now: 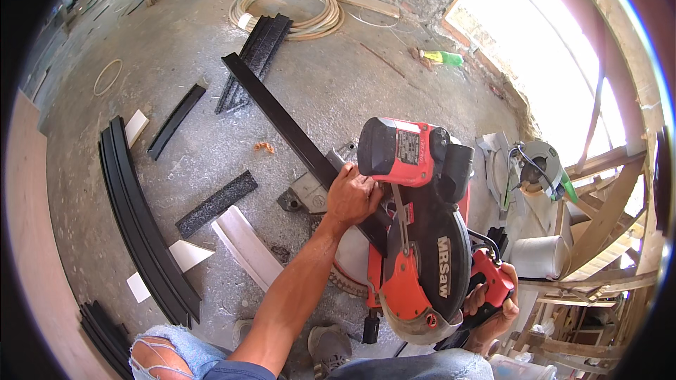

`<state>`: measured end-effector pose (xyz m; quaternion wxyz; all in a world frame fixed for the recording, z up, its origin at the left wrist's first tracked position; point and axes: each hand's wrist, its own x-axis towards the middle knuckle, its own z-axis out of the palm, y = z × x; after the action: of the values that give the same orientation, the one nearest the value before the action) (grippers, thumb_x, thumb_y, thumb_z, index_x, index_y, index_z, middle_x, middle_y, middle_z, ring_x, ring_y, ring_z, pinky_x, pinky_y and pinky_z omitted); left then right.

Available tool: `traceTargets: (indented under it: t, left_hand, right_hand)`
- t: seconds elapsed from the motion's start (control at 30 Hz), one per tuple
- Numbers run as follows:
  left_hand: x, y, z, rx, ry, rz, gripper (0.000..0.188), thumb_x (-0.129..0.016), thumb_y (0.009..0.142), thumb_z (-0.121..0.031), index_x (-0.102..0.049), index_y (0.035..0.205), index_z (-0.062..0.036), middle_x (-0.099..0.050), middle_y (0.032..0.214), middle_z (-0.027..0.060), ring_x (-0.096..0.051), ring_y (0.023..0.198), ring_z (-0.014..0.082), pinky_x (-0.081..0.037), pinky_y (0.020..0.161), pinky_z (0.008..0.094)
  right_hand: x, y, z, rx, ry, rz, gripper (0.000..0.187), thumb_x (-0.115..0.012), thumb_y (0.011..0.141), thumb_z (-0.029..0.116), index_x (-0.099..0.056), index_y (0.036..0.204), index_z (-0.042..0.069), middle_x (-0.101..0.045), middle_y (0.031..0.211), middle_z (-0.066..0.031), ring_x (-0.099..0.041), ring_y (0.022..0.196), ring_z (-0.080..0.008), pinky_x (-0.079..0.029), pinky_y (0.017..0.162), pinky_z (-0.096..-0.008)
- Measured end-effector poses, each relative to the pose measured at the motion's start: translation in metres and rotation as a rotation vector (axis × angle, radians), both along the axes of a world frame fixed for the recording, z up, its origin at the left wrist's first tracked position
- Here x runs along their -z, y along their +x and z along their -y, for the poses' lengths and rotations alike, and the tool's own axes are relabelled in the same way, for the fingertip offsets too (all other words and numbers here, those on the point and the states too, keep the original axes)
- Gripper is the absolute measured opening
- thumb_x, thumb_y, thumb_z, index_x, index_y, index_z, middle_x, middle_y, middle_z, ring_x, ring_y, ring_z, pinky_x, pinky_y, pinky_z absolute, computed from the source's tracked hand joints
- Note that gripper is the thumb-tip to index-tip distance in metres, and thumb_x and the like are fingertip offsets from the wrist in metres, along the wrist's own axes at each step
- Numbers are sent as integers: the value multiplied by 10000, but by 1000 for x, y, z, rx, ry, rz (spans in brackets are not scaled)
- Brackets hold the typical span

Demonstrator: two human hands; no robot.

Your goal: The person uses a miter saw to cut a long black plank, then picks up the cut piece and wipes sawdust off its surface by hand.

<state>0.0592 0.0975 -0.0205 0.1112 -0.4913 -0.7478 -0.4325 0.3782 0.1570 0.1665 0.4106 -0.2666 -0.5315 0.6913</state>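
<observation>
A red and black mitre saw (415,253) stands on the floor in front of my knees. My right hand (501,313) is wrapped round its red handle (494,280). Across the saw's base lies a long black profile strip (282,116), running out to the far left. My left hand (351,198) is closed over this strip near the saw's motor housing, its fingertips partly hidden. The strip's near end goes under the saw's head, where I cannot see the blade.
Long black profiles (141,218) and white offcuts (186,257) lie on the left. Short black pieces (217,203) are nearer the saw. Beyond are a coiled hose (310,17) and a green bottle (443,58). A second saw (539,169) and a white bucket (539,257) stand right.
</observation>
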Motion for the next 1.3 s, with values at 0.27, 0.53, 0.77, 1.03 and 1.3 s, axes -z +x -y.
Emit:
traceTargets:
  t: [0.27,0.53,0.77,1.03,1.3]
  left_hand:
    - [-1,0,-2,19,-7,5,147,-667,900,-154,-744,943,-36,-754,900,128,-697,923,291,-414,1032,457]
    - [0,0,-3,11,0,10,146,-669,900,-157,-750,911,-36,-757,907,122,-701,931,286,-414,1042,454]
    - [-5,2,-1,-9,46,21,155,-665,898,-151,-740,968,-35,-755,898,134,-704,911,289,-413,1055,465]
    - [-3,3,-2,-15,27,17,144,-664,895,-136,-743,955,-31,-757,892,128,-707,906,286,-414,1063,463]
    - [-3,2,-2,-7,28,14,154,-664,891,-122,-743,982,-26,-763,926,127,-706,913,287,-415,1065,460]
  right_hand:
    - [0,2,1,-30,-6,-10,730,-631,926,426,-392,1443,-30,-567,675,-143,-538,479,-203,-462,451,-334]
    - [0,2,0,-28,-2,-21,723,-629,925,419,-399,1445,-28,-569,675,-152,-543,483,-207,-465,454,-337]
    - [-1,2,-1,-22,1,1,742,-642,913,426,-405,1452,-26,-568,672,-151,-545,485,-208,-469,456,-342]
    - [-1,4,-3,-56,-14,-15,743,-637,922,423,-393,1468,-19,-568,679,-152,-556,504,-210,-471,469,-345]
    - [1,6,-5,-86,-31,-62,687,-618,956,342,-352,1489,-1,-557,701,-166,-540,487,-224,-481,453,-352]
